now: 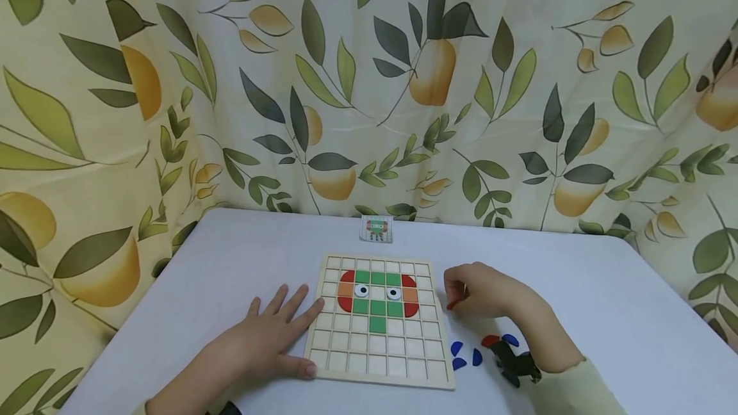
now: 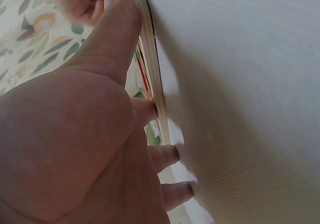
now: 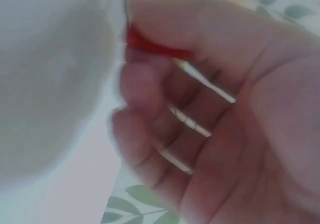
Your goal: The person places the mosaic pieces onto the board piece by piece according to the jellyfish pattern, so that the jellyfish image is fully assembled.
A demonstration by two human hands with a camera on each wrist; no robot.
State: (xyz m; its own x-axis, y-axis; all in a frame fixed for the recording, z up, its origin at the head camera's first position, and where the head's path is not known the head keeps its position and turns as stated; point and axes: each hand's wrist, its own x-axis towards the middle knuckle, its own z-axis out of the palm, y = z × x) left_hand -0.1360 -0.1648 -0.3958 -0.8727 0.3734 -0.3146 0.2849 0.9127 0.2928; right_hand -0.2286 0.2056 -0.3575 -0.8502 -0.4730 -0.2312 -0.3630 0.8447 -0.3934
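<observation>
One wooden grid board [image 1: 377,364]: lying flat on the white worktop [image 1: 576,287], between left hand [image 1: 268,341] and right hand [image 1: 481,290]; partly filled, with the nearest two rows bare.
Green squares [image 1: 377,325]: set in several cells of the board, the lowest one alone in its row.
Eye pieces [image 1: 361,290]: two, placed in the same row, with one pale cell between.
Red rounded pieces [image 1: 344,303]: set in pairs at both sides of the pattern, each pair with one orange square [image 1: 346,290] between.
Left hand: spread out, with fingers extended; touching the board's left edge with thumb, close to the near corner.
Right hand: curled, pinching a small red piece [image 3: 160,49] between thumb and finger, just right of the board.
Blue pieces [image 1: 477,357]: three just beside the board's right edge, one more farther right, next to a loose red piece [image 1: 490,341].
Picture card [image 1: 377,228]: behind the board, near the worktop's far edge, showing a similar red and green figure.
Curtain [image 1: 346,79]: behind the worktop, printed with leaves and fruit.
</observation>
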